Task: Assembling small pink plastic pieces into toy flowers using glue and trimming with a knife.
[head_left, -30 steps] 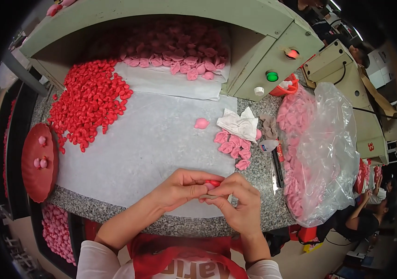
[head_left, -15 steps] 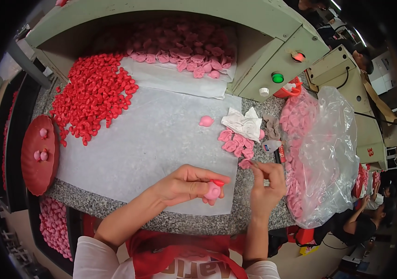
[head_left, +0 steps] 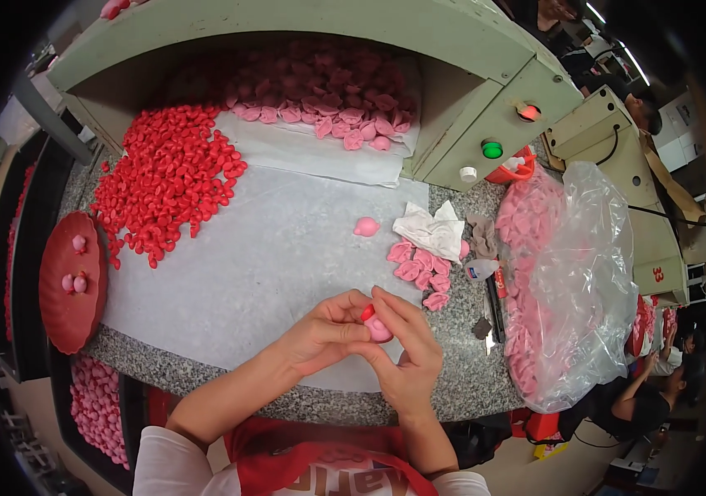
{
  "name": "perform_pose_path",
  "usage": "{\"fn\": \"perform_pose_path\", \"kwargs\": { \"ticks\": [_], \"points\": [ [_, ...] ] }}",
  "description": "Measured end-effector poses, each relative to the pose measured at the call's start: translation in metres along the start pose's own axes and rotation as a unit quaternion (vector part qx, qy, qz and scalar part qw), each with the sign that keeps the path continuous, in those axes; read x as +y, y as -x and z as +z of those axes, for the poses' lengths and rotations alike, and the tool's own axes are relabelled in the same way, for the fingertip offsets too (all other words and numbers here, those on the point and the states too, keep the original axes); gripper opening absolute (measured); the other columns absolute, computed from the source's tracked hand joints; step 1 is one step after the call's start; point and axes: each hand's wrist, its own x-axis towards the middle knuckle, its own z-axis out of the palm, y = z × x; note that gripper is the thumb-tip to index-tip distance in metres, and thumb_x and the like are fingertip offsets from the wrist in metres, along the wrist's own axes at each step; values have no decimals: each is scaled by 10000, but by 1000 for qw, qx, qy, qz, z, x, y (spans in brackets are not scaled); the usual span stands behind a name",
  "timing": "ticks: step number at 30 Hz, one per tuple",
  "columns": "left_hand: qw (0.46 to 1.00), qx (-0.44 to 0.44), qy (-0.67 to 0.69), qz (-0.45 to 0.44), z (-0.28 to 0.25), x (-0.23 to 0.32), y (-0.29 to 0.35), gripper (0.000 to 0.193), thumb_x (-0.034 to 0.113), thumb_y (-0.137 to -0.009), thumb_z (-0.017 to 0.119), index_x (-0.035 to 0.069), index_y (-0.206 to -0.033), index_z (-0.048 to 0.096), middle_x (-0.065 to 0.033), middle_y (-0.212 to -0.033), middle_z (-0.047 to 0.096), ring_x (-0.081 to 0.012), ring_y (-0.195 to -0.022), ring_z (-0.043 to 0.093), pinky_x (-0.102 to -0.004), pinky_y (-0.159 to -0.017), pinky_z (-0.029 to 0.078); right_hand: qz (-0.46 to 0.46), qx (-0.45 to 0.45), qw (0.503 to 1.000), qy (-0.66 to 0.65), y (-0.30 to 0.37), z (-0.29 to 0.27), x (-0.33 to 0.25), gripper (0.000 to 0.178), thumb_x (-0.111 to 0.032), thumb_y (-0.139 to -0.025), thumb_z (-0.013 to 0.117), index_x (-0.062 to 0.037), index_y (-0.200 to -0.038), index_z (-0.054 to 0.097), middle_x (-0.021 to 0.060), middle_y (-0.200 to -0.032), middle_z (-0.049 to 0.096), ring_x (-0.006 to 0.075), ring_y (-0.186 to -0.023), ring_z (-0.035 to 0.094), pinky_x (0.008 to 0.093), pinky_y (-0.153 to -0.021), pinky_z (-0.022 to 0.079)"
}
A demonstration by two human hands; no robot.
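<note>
**Pink piece pinched between both hands at the near edge**

Held jointly: left hand (head_left: 324,331) and right hand (head_left: 406,351) both closed on a small pink piece (head_left: 378,329) with a red bit (head_left: 367,312) at its upper left end. Long axis tilted, red end up toward the left fingers. Poised over the white sheet (head_left: 270,256) near the granite counter's (head_left: 469,364) front edge. Further right, loose pink pieces (head_left: 419,269); toward the far left corner, a red heap (head_left: 167,178).
</note>
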Motion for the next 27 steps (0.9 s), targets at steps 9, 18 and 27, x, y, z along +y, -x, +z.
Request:
{"fn": "perform_pose_path", "kwargs": {
  "ticks": [9,18,27],
  "points": [
    [995,41,-59,62,12,7,1,237,10,-783,584,40,-1018,579,-108,-998,597,-216,-936,581,-341,-807,487,-26,-14,997,-68,-10,-4,2,310,-2,-682,668,-3,-984,599,167,-1062,580,292,-1007,553,353,-855,440],
    [992,62,-65,91,10,1,-1,223,-11,-788,571,52,-1000,600,-92,-1002,599,-202,-930,578,-318,-815,479,3,12,994,-107,-7,0,7,220,-16,-721,639,1,-939,610,175,-1026,593,305,-1001,556,367,-863,436],
    [979,81,-130,132,18,-2,-2,244,-47,-779,565,41,-1004,598,-70,-999,571,-164,-934,554,-287,-809,465,70,25,970,-233,-2,2,12,169,-40,-749,629,14,-907,601,219,-1061,562,311,-1057,513,414,-911,387]
  ]
}}
